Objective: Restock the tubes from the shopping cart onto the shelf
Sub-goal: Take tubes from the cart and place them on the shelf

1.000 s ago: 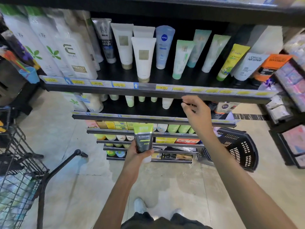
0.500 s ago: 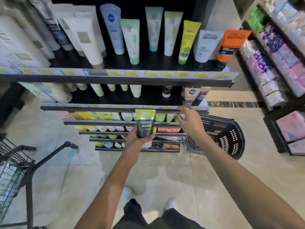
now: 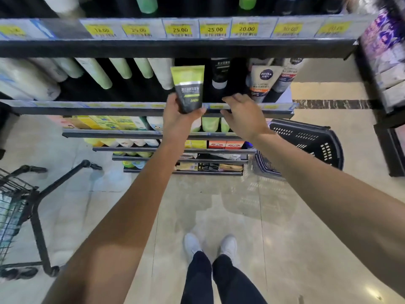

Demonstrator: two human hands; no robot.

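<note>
The left hand grips the lower end of a tube with a lime-green top and a dark body marked MEN, fingers and thumb curled round it, holding it upright in front of the shelf. The tube stands level with the second shelf from the top, before a dark gap between a row of pale green and white tubes on the left and a black tube on the right. The right hand is beside it, fingers relaxed and spread, holding nothing, its fingertips at the front edge of that shelf just beside an orange-and-white Nivea Men tube. Above runs a shelf edge with yellow price tags. Lower shelves carry boxes and more tubes. A black plastic basket sits on the floor to the right, and the shopping cart stands at the left edge.
</note>
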